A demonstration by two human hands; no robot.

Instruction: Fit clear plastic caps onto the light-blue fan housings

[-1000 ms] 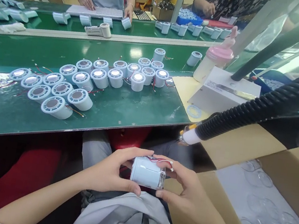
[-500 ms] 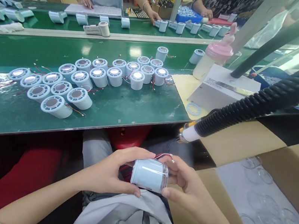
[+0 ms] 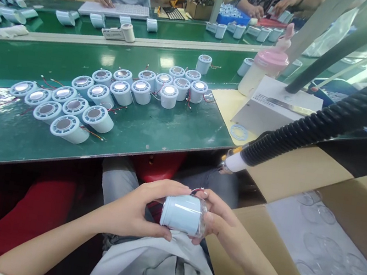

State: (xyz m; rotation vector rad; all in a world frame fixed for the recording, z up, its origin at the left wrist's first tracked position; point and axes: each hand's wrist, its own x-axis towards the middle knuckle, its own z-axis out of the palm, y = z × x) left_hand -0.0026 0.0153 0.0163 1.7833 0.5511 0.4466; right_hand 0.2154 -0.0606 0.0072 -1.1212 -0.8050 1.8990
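pale blue cylinder (image 3: pixel 181 213) lies sideways between both hands, wires atop.

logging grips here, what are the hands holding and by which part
Both hold one pale blue cylinder, lying sideways: left hand grips its left end, right hand its clear right end.

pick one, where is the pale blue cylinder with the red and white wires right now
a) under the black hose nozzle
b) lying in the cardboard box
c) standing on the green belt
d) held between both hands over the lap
d: the left hand and right hand grip the pale blue cylinder between them above the lap, below the green belt.
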